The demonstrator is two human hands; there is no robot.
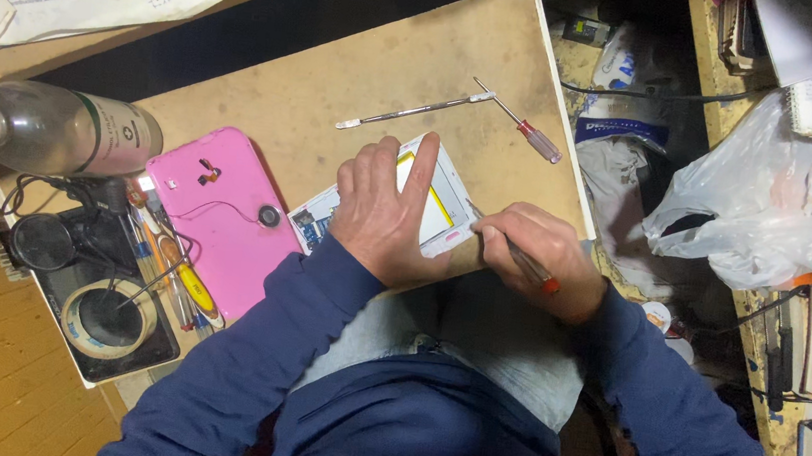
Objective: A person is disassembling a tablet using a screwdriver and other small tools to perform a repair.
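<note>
My left hand [383, 211] lies palm-down and open on the white rectangular opened tablet body [429, 200], fingers spread, the forefinger stretched along its yellow flat inner panel [441, 205]. It pins the device against the tan fibreboard table [340, 90]. A strip of blue circuit board [314, 224] shows at the device's end, just beside my left wrist.

My right hand [539, 257] is closed around a thin screwdriver with a red-tipped handle [531, 267]. The handle end sticks out just behind my knuckles; the working end points at the near corner of the white device, directly between my two hands. I cannot tell whether the tip touches the casing, as my fingers cover it.

Left of my left hand, touching or nearly touching the device, lies a pink plastic rectangular back cover [216, 213], inner face up, with a small dark round part [270, 215] on it. Beyond my left hand's fingertips a slim metal pry tool [413, 111] lies flat on the table. Beyond my right hand rests a second small screwdriver with a clear and red handle [525, 126].

Further left of the pink cover stands a clear glass bottle with a white cap [44, 128], on its side. Near it, a black tray [91, 311] carries a roll of tape [107, 319].

Well to the right of my right hand sits a crumpled white plastic bag [750, 209].
</note>
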